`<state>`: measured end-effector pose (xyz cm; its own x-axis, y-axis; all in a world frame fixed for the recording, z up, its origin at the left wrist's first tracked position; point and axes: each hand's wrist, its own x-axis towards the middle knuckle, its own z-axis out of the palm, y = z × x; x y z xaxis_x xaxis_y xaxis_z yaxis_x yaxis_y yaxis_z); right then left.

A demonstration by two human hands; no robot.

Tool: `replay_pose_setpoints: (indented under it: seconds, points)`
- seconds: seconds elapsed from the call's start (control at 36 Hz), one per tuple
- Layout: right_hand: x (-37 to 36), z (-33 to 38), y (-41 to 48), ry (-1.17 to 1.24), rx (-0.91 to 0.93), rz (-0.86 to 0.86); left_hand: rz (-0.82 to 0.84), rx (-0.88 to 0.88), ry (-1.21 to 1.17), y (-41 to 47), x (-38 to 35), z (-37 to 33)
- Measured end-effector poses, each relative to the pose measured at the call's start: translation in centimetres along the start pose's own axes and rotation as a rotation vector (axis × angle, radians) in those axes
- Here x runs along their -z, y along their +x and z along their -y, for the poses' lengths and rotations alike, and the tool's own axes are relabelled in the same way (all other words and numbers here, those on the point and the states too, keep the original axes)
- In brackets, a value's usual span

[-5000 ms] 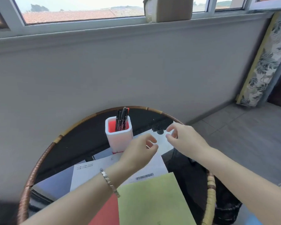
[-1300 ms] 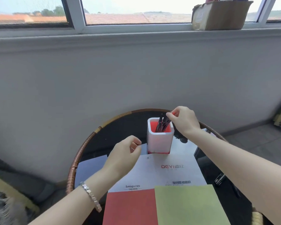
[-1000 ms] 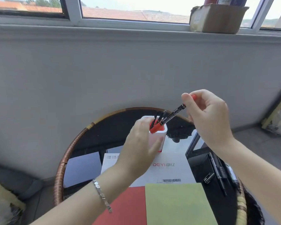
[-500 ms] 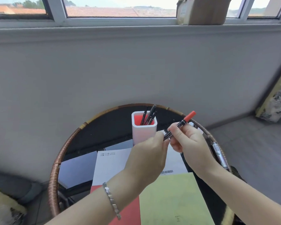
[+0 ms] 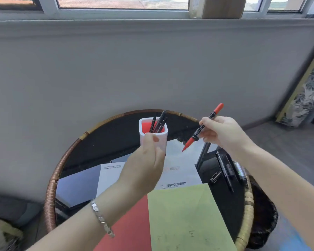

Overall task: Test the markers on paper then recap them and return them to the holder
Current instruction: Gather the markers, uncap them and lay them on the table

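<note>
On my far left, the woven rim of the round table (image 5: 50, 196) curves round a dark glass top. A blue-grey sheet (image 5: 76, 185) lies flat just inside it, and a white printed paper (image 5: 110, 175) overlaps its right edge. A metal bracelet (image 5: 101, 220) sits on the left wrist. Nearer me, a red paper (image 5: 129, 225) lies over the white one.

The left hand (image 5: 143, 167) is raised above the papers, right in front of the holder. Its fingers are curled into the palm and the thumb lies against the forefinger. I cannot tell whether they enclose anything.

The white holder (image 5: 162, 141), red inside, stands upright near the table's far edge with several dark markers (image 5: 159, 121) leaning in it. A green paper (image 5: 185, 214) lies beside the red one, their edges touching.

The red marker (image 5: 197, 132) is in the air to the right of the holder, above the white paper. It is tilted, with its red cap up to the right and its bare tapered red end pointing down to the left. The right hand (image 5: 225, 133) pinches its black barrel between thumb and forefinger, with the other fingers curled beneath.

Loose pens (image 5: 225, 171) lie on the glass by the right rim.
</note>
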<state>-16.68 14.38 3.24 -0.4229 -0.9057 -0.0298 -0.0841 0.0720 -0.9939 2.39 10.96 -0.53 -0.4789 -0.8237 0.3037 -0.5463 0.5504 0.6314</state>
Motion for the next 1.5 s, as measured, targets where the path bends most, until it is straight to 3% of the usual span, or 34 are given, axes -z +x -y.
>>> replay_pose_setpoints:
  seconds: [0.08,0.22,0.42,0.67,0.97,1.14,1.33,1.5]
  points:
    - [1.3,-1.4,1.5,-0.424,-0.129,0.108,0.059,0.102,-0.068,-0.2,0.2,1.2]
    - [1.0,-5.7,2.7,-1.109,-0.198,0.251,0.106,0.104,-0.047,-1.1,-0.4,2.3]
    - [1.0,-9.3,2.6,-1.246,-0.158,0.197,0.114,0.159,-0.121,-1.7,-1.4,3.2]
    - [2.8,-10.2,1.9,-1.195,-0.029,0.120,0.216,0.241,-0.199,-0.2,-7.0,1.6]
    - [4.8,-8.5,0.5,-1.026,-0.038,0.061,0.382,0.075,-0.026,2.7,-13.2,-1.8]
    - [2.8,-7.6,1.0,-0.976,0.053,0.059,0.334,0.064,-0.122,2.2,-11.1,-0.3]
    - [-3.2,-3.4,4.3,-0.694,0.227,0.007,0.205,0.152,-0.247,1.6,-4.9,2.2]
    - [-7.5,-1.3,7.4,-0.716,0.122,-0.027,0.107,0.189,-0.197,0.8,-0.7,4.6]
